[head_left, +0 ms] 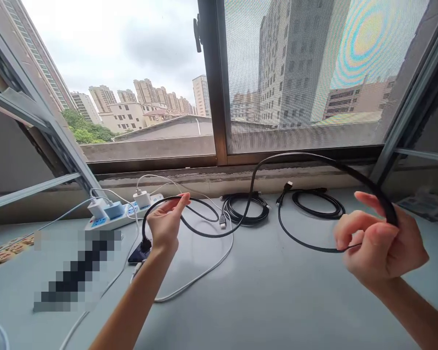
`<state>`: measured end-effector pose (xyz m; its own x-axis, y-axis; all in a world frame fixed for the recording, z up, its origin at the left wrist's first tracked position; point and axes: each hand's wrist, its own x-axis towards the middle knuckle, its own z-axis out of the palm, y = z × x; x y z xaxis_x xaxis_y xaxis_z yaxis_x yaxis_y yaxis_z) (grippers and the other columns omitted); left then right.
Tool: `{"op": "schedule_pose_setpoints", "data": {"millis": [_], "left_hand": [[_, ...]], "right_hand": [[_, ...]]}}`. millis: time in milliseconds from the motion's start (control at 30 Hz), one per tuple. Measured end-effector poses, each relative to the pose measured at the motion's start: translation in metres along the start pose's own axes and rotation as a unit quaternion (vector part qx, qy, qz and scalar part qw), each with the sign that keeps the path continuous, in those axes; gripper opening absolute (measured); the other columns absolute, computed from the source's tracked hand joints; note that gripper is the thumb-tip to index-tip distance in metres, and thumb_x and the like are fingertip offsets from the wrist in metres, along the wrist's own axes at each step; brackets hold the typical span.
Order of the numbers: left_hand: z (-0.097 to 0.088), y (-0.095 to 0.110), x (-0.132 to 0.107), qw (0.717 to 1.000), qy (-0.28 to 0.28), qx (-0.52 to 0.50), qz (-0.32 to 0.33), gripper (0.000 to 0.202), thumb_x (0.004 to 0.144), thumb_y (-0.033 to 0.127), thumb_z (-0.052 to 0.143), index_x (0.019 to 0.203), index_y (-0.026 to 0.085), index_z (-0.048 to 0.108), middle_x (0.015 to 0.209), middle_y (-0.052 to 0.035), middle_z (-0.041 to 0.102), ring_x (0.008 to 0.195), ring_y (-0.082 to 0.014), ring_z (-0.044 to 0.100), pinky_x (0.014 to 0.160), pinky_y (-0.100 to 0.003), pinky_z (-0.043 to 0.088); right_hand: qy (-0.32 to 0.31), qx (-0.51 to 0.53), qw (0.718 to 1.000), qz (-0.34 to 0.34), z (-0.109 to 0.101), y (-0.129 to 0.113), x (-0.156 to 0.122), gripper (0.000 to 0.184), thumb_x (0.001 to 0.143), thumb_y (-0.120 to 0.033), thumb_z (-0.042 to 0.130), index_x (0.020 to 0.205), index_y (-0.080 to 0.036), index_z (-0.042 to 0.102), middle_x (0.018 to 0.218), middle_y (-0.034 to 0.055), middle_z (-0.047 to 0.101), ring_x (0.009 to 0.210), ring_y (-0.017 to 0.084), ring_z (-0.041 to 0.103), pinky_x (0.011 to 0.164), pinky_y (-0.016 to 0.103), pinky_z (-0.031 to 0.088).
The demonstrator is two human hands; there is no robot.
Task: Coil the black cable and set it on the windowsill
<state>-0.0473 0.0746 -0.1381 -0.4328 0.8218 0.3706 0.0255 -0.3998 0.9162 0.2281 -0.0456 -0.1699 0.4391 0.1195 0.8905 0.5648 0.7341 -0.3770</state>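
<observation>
A long black cable [253, 187] runs between my hands, rising in a high arch in front of the window and dipping low near the left. My left hand [167, 218] pinches it between thumb and fingertips. At the right, my right hand [381, 238] is closed around the cable, with the index finger partly lifted. Another black length, with a plug [288, 186] at its far end, curves over the table to the right hand's fingers. Just below my left hand hangs a dark connector [145, 244], close to a dark flat device [136, 255] partly hidden by my wrist.
Two coiled black cables, a left coil [245, 209] and a right coil [318, 203], lie near the window wall. White chargers fill part of a power strip [105, 221] at the left. A white cable [200, 282] crosses the grey table [263, 301]. One area at left is pixelated.
</observation>
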Motion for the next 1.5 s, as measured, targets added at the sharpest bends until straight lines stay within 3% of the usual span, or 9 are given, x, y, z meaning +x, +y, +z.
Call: {"op": "schedule_pose_setpoints", "data": {"millis": [100, 367, 667, 967, 1267, 1400, 1500], "left_hand": [[-0.002, 0.001, 0.004, 0.999, 0.028, 0.003, 0.015, 0.027, 0.048, 0.035, 0.083, 0.065, 0.018, 0.072, 0.067, -0.004, 0.069, 0.07, -0.0196, 0.063, 0.069, -0.031, 0.05], [-0.008, 0.002, 0.016, 0.995, 0.08, -0.031, 0.048, 0.024, 0.048, 0.034, 0.083, 0.059, 0.018, 0.07, 0.063, -0.0037, 0.068, 0.066, -0.0186, 0.064, 0.073, -0.032, 0.052], [-0.009, 0.003, 0.018, 0.997, 0.053, -0.045, 0.033, 0.025, 0.043, 0.026, 0.085, 0.061, 0.016, 0.07, 0.063, -0.0034, 0.068, 0.063, -0.0177, 0.064, 0.073, -0.03, 0.053], [-0.011, -0.001, 0.023, 0.995, 0.085, -0.037, 0.04, 0.027, 0.045, 0.03, 0.085, 0.064, 0.017, 0.07, 0.068, -0.0036, 0.068, 0.068, -0.0186, 0.064, 0.073, -0.031, 0.052], [-0.018, -0.011, 0.036, 0.987, 0.102, -0.017, 0.125, 0.028, 0.061, 0.038, 0.075, 0.076, 0.017, 0.065, 0.071, -0.0004, 0.062, 0.065, -0.0129, 0.057, 0.065, -0.025, 0.046], [-0.018, -0.003, 0.032, 0.985, 0.108, -0.043, 0.126, 0.027, 0.068, 0.037, 0.071, 0.081, 0.018, 0.058, 0.068, 0.0032, 0.057, 0.061, -0.0116, 0.057, 0.063, -0.024, 0.044], [-0.017, 0.007, 0.02, 0.981, 0.095, -0.008, 0.17, 0.024, 0.082, 0.042, 0.051, 0.092, 0.019, 0.051, 0.067, 0.0043, 0.057, 0.061, -0.0127, 0.059, 0.066, -0.027, 0.044]], "right_hand": [[0.013, 0.019, 0.999, -0.026, 0.003, -0.003, 0.007, 0.033, 0.096, -0.043, 0.049, 0.109, -0.016, 0.064, 0.042, -0.0074, 0.042, 0.025, 0.011, 0.031, 0.026, 0.023, 0.023], [0.039, 0.007, 0.999, -0.007, 0.003, -0.004, 0.013, 0.039, 0.095, -0.049, 0.049, 0.107, -0.015, 0.064, 0.04, -0.0082, 0.038, 0.025, 0.01, 0.027, 0.023, 0.023, 0.025], [0.027, 0.071, 0.997, -0.015, 0.004, -0.002, 0.014, 0.031, 0.097, -0.041, 0.051, 0.11, -0.017, 0.064, 0.044, -0.0069, 0.042, 0.024, 0.008, 0.023, 0.02, 0.021, 0.024], [0.031, 0.064, 0.997, -0.01, 0.003, -0.004, 0.017, 0.035, 0.096, -0.046, 0.052, 0.106, -0.015, 0.065, 0.042, -0.008, 0.038, 0.024, 0.008, 0.024, 0.02, 0.021, 0.024], [0.042, 0.064, 0.997, 0.016, 0.002, -0.008, 0.024, 0.038, 0.097, -0.046, 0.048, 0.087, -0.014, 0.065, 0.041, -0.0078, 0.037, 0.024, 0.008, 0.024, 0.022, 0.02, 0.023], [0.045, 0.081, 0.995, 0.027, 0.002, -0.009, 0.024, 0.037, 0.098, -0.043, 0.049, 0.074, -0.016, 0.058, 0.041, -0.0077, 0.035, 0.027, 0.008, 0.028, 0.025, 0.019, 0.025], [0.041, 0.078, 0.996, 0.029, 0.001, -0.008, 0.025, 0.038, 0.099, -0.041, 0.046, 0.072, -0.017, 0.057, 0.039, -0.0079, 0.034, 0.028, 0.008, 0.028, 0.026, 0.018, 0.025]]}}
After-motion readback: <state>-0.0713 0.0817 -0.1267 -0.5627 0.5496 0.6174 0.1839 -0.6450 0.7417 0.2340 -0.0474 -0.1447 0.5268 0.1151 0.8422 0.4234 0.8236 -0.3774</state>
